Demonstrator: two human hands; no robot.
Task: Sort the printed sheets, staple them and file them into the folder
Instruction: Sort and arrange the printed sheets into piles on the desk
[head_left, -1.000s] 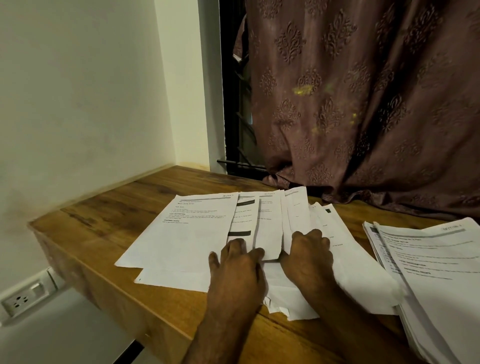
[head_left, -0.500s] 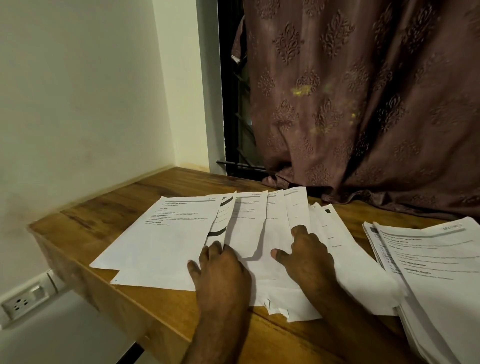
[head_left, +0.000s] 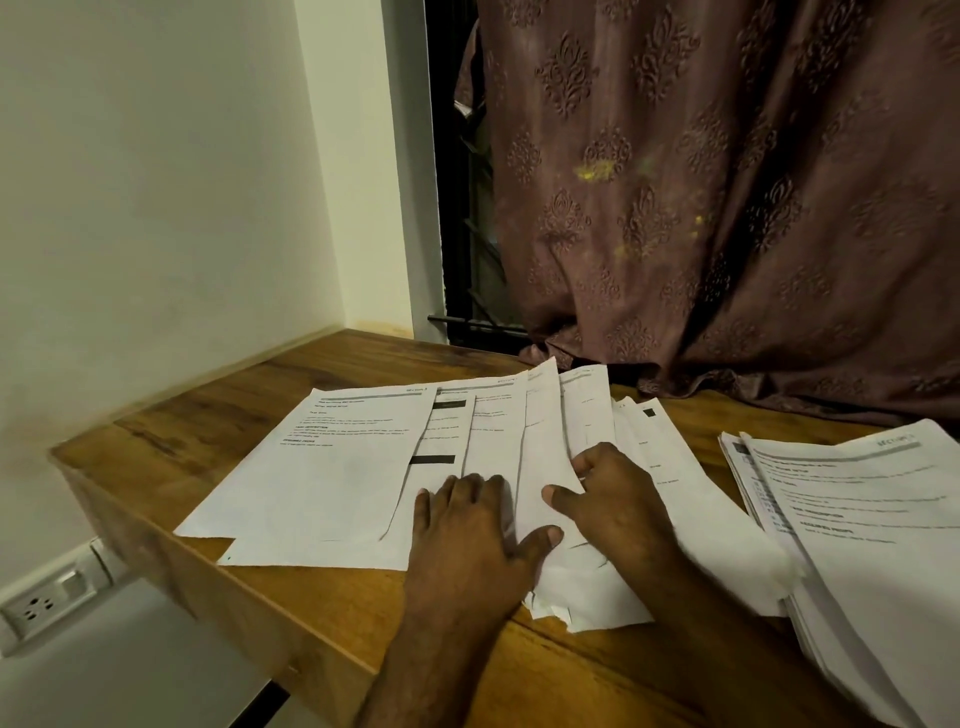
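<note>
Several printed sheets (head_left: 332, 467) lie fanned out and overlapping across the wooden table (head_left: 171, 415). My left hand (head_left: 467, 540) rests flat on the near edges of the middle sheets, fingers straight. My right hand (head_left: 618, 499) sits just to its right on the fan, thumb and fingers around the lifted edge of one sheet (head_left: 545, 457). A second stack of printed sheets (head_left: 862, 525) lies at the table's right end. No stapler or folder is in view.
The table stands in a corner, a pale wall on the left and a brown patterned curtain (head_left: 701, 208) hanging over a dark window grille at the back. A wall socket (head_left: 47, 603) sits below the table's left edge.
The fan has spread further left. My left hand slid left, then came back right to the middle sheets. My right hand has lifted one sheet's edge.
</note>
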